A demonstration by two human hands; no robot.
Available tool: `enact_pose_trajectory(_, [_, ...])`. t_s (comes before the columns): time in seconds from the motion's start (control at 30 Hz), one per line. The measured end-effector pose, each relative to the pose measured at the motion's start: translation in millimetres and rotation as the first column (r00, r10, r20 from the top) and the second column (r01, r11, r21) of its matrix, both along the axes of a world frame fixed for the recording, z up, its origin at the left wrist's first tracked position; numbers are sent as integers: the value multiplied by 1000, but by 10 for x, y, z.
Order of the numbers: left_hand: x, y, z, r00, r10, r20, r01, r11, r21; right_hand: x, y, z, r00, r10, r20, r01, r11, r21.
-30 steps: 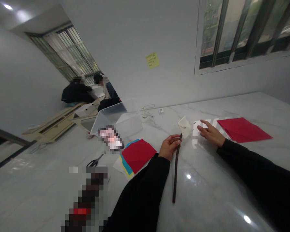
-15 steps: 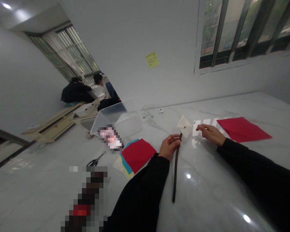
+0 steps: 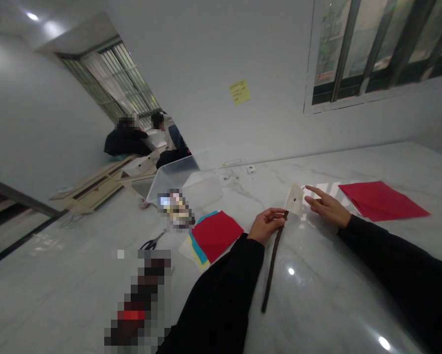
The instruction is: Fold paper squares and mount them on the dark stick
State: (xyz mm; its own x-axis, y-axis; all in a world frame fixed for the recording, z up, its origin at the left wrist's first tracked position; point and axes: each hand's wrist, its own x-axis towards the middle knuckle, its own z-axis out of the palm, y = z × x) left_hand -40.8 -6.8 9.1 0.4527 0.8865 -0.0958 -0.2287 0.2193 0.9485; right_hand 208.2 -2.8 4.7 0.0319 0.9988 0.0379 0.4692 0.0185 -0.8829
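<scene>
Left hand: your left hand (image 3: pixel 267 226) closes around a thin dark brown strip (image 3: pixel 274 268), seemingly steadying it against a small white folded paper (image 3: pixel 293 199).
Right hand: your right hand (image 3: pixel 327 207) lies open just beside that paper.
Bench: a red paper sheet (image 3: pixel 385 200) lies flat on the white marble bench (image 3: pixel 390 160).

Left hand (image 3: pixel 267 225) on strip (image 3: pixel 274 263) (leather, perhaps)
</scene>
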Motion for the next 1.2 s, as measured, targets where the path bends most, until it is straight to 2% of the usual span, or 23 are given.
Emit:
enact_pose_trajectory(0.13, [-29,4,-27,992,-91,-83,94,995,39,16,3,31,999,16,39,-18,998,57])
enact_pose_trajectory(0.3, [-20,12,-30,999,-43,-14,44,999,24,3,9,9,994,27,105,-35,996,80])
enact_pose_trajectory(0.47, [-1,3,-7,1000,-23,10,23,1000,-3,9,8,8,996,2,90,-8,998,66])
enact_pose_trajectory(0.67, [3,9,-7,996,47,76,-44,998,-43,49,18,82,962,90,258,-70,994,-86])
enact_pose_trajectory(0.83, [1,7,13,995,38,96,-33,998,-52,54,25,77,954,75,289,-70,997,-28])
enact_pose_trajectory(0.97, [-2,5,27,995,34,91,-29,998,-49,41,14,91,963,48,263,-52,999,6])
enact_pose_trajectory(1.2, [-7,16,4,997,20,74,-17,999,-46,13,-14,86,993,-40,113,36,999,33])
